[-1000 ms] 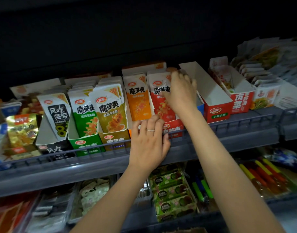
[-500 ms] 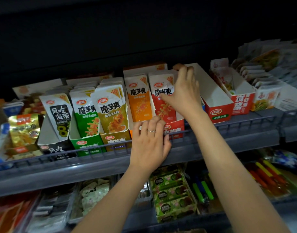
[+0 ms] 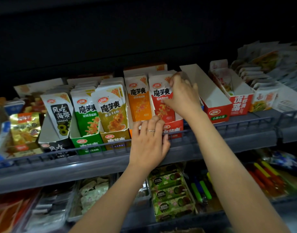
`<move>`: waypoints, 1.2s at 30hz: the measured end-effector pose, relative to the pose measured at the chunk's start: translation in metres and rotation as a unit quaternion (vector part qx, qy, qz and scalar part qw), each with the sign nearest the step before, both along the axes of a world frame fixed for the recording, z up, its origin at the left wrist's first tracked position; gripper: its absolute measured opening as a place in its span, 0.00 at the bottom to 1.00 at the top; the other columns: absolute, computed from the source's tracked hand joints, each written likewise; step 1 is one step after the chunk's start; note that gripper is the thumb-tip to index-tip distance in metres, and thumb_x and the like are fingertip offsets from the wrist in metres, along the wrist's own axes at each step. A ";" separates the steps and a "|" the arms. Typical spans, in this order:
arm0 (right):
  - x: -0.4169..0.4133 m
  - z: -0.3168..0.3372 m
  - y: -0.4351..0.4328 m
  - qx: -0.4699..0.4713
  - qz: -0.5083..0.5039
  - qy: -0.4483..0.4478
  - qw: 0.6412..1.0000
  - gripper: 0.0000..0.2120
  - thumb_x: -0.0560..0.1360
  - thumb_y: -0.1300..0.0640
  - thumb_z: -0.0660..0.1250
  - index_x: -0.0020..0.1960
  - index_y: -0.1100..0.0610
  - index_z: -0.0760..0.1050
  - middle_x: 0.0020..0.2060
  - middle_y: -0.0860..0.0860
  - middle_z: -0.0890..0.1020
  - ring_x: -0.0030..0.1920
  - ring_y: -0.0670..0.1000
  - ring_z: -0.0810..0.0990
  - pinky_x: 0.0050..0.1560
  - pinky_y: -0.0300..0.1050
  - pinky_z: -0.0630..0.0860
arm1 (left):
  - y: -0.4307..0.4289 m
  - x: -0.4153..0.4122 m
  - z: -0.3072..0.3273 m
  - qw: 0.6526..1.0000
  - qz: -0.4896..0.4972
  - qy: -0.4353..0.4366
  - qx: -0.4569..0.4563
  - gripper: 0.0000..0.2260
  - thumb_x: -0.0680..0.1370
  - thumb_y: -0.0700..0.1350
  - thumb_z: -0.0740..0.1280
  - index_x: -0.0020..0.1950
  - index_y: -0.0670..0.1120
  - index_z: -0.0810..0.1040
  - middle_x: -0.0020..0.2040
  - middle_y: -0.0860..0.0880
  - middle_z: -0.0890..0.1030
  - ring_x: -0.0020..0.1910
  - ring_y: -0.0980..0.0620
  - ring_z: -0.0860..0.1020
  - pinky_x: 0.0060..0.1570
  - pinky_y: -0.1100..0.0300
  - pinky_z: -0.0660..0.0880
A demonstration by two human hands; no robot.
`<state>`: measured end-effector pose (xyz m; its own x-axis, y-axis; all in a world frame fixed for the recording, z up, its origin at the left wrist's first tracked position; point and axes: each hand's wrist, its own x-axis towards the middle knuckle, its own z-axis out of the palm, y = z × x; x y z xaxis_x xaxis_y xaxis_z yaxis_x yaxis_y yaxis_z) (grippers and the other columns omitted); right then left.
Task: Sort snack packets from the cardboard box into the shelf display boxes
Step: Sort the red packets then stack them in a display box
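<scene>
A row of display boxes stands on the upper shelf. My right hand (image 3: pixel 182 95) reaches into the red display box (image 3: pixel 175 127) and grips the red-and-white snack packets (image 3: pixel 159 98) standing in it, thumb on the front packet, fingers curled over the top. My left hand (image 3: pixel 148 142) rests against the front of the orange display box and the red one at the shelf rail, fingers curled over their front edge. The orange packets (image 3: pixel 138 100) stand just left of the red ones. The cardboard box is out of view.
Left of the orange box stand brown (image 3: pixel 113 111), green (image 3: pixel 85 115) and black-label (image 3: pixel 60 113) packets in their boxes. An empty red-fronted box (image 3: pixel 216 113) sits to the right, more boxes beyond. A grey wire rail (image 3: pixel 228 122) fronts the shelf. A lower shelf holds other snacks.
My right hand has slid from the back right of the red box forward onto the front red packets. The left hand has stayed at the box fronts.
</scene>
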<state>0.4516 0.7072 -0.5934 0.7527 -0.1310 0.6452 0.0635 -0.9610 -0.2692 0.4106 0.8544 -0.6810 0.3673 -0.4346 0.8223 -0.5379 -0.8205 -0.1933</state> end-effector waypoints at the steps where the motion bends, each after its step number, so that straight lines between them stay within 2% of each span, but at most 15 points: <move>1: -0.003 0.000 0.001 0.003 0.002 -0.002 1.000 0.25 0.71 0.49 0.72 0.61 0.58 0.66 0.58 0.53 0.76 0.61 0.55 0.73 0.60 0.52 0.64 | 0.000 -0.001 0.001 1.000 0.003 0.003 0.001 0.15 0.75 0.50 0.59 0.56 0.43 0.73 0.56 0.44 0.78 0.52 0.47 0.71 0.57 0.51 0.64; 6: -0.034 0.004 0.018 0.002 0.006 -0.044 0.999 0.13 0.76 0.52 0.64 0.57 0.58 0.68 0.53 0.53 0.76 0.57 0.54 0.74 0.58 0.51 0.66 | 0.002 -0.008 0.009 0.999 0.009 0.045 0.013 0.16 0.75 0.50 0.59 0.55 0.42 0.76 0.56 0.43 0.78 0.51 0.46 0.73 0.56 0.51 0.64; 9: -0.069 0.002 0.038 0.008 0.058 -0.081 0.995 0.04 0.75 0.56 0.62 0.47 0.54 0.67 0.43 0.49 0.74 0.47 0.49 0.72 0.52 0.45 0.66 | 0.008 -0.014 0.014 0.996 -0.001 0.077 0.042 0.19 0.75 0.50 0.59 0.58 0.39 0.76 0.58 0.41 0.77 0.54 0.45 0.71 0.58 0.49 0.63; 12: -0.103 -0.019 0.051 0.010 0.117 -0.119 0.986 0.05 0.73 0.59 0.63 0.41 0.55 0.67 0.36 0.47 0.71 0.40 0.49 0.70 0.46 0.45 0.66 | 0.033 -0.029 0.013 0.991 -0.025 0.082 0.104 0.24 0.73 0.49 0.58 0.63 0.36 0.73 0.64 0.37 0.73 0.60 0.43 0.66 0.63 0.47 0.59; 16: -0.136 -0.073 0.058 -0.073 0.226 -0.137 0.962 0.06 0.70 0.61 0.65 0.37 0.57 0.68 0.32 0.51 0.72 0.37 0.53 0.71 0.40 0.45 0.63 | 0.094 -0.071 -0.014 0.971 -0.094 0.095 0.197 0.24 0.72 0.48 0.57 0.65 0.40 0.71 0.67 0.42 0.68 0.65 0.45 0.67 0.63 0.49 0.59; 20: -0.159 -0.141 0.073 -0.159 0.328 -0.039 0.930 0.04 0.69 0.61 0.63 0.36 0.58 0.70 0.30 0.53 0.74 0.34 0.55 0.73 0.38 0.45 0.63 | 0.144 -0.119 -0.058 0.934 -0.097 0.207 0.274 0.18 0.71 0.47 0.57 0.55 0.43 0.78 0.59 0.43 0.78 0.55 0.44 0.77 0.56 0.51 0.64; 22: -0.169 -0.183 0.081 -0.224 0.375 0.015 0.899 0.04 0.69 0.58 0.63 0.36 0.57 0.72 0.30 0.52 0.75 0.33 0.55 0.75 0.39 0.45 0.63 | 0.166 -0.138 -0.081 0.915 -0.092 0.261 0.293 0.16 0.71 0.46 0.57 0.53 0.45 0.77 0.54 0.45 0.80 0.49 0.46 0.79 0.53 0.54 0.65; 25: -0.187 -0.237 0.096 -0.326 0.457 0.132 0.817 0.06 0.69 0.56 0.70 0.41 0.56 0.74 0.34 0.51 0.78 0.37 0.53 0.78 0.42 0.43 0.66 | 0.194 -0.163 -0.107 0.884 -0.079 0.368 0.278 0.11 0.72 0.44 0.65 0.53 0.46 0.78 0.50 0.48 0.80 0.46 0.48 0.80 0.49 0.55 0.71; 26: -0.194 -0.252 0.104 -0.351 0.475 0.189 0.784 0.06 0.70 0.56 0.70 0.44 0.56 0.75 0.37 0.51 0.79 0.40 0.53 0.78 0.43 0.44 0.68 | 0.202 -0.171 -0.114 0.867 -0.073 0.418 0.263 0.10 0.73 0.43 0.67 0.54 0.46 0.78 0.49 0.48 0.80 0.46 0.48 0.80 0.48 0.56 0.72; 28: -0.207 -0.274 0.122 -0.391 0.468 0.331 0.720 0.11 0.75 0.55 0.64 0.56 0.56 0.74 0.49 0.53 0.80 0.51 0.55 0.78 0.50 0.47 0.69 | 0.216 -0.186 -0.128 0.834 -0.067 0.493 0.237 0.10 0.76 0.44 0.64 0.55 0.46 0.79 0.51 0.47 0.81 0.49 0.46 0.79 0.49 0.54 0.74; 30: -0.217 -0.298 0.135 -0.375 0.426 0.444 0.693 0.16 0.77 0.53 0.60 0.63 0.56 0.71 0.56 0.54 0.79 0.55 0.55 0.77 0.53 0.48 0.70 | 0.228 -0.201 -0.146 0.811 -0.059 0.541 0.216 0.12 0.78 0.45 0.61 0.58 0.46 0.78 0.53 0.47 0.80 0.51 0.46 0.78 0.50 0.54 0.74; 33: -0.231 -0.336 0.145 -0.307 0.362 0.581 0.661 0.19 0.78 0.53 0.60 0.68 0.55 0.68 0.54 0.54 0.79 0.51 0.56 0.78 0.47 0.49 0.76 | 0.251 -0.224 -0.176 0.786 -0.024 0.592 0.175 0.13 0.80 0.44 0.61 0.62 0.48 0.77 0.57 0.47 0.80 0.53 0.47 0.78 0.51 0.55 0.74; 35: -0.243 -0.360 0.150 -0.240 0.321 0.652 0.644 0.19 0.79 0.55 0.60 0.69 0.56 0.68 0.53 0.54 0.78 0.49 0.55 0.77 0.45 0.48 0.75 | 0.265 -0.232 -0.194 0.766 -0.007 0.623 0.161 0.13 0.80 0.42 0.61 0.63 0.48 0.77 0.57 0.46 0.81 0.53 0.47 0.78 0.51 0.56 0.73; 36: -0.248 -0.372 0.152 -0.199 0.297 0.675 0.645 0.19 0.79 0.56 0.60 0.69 0.57 0.67 0.56 0.56 0.78 0.50 0.55 0.77 0.47 0.48 0.74 | 0.268 -0.233 -0.199 0.751 -0.002 0.639 0.163 0.14 0.79 0.42 0.61 0.64 0.48 0.77 0.58 0.46 0.81 0.54 0.46 0.79 0.52 0.56 0.73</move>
<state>0.2033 0.8591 -0.9653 0.5045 0.4139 -0.7577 0.4192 -0.8846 -0.2041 0.1772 1.1229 -0.8803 0.7649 -0.5395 -0.3520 -0.4569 -0.8395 0.2939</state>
